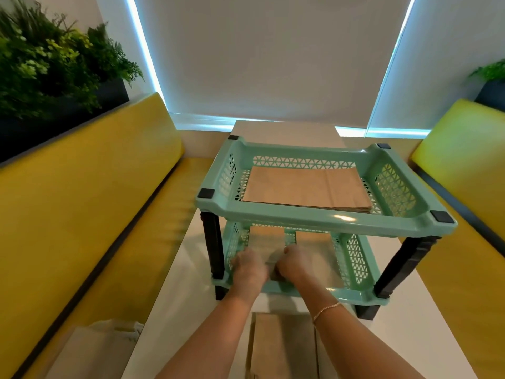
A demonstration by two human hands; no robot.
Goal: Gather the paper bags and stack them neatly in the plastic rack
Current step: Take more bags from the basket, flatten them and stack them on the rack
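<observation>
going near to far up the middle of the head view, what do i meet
loose paper bag on the table → hands on bags in the lower tray → rack's front rim → bag stack in the top tray → white blind

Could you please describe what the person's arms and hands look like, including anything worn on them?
Both forearms are bare, with no sleeves showing. The left hand wears nothing visible. The right hand shows no rings or gloves; a thin gold chain bracelet circles its wrist.
</observation>
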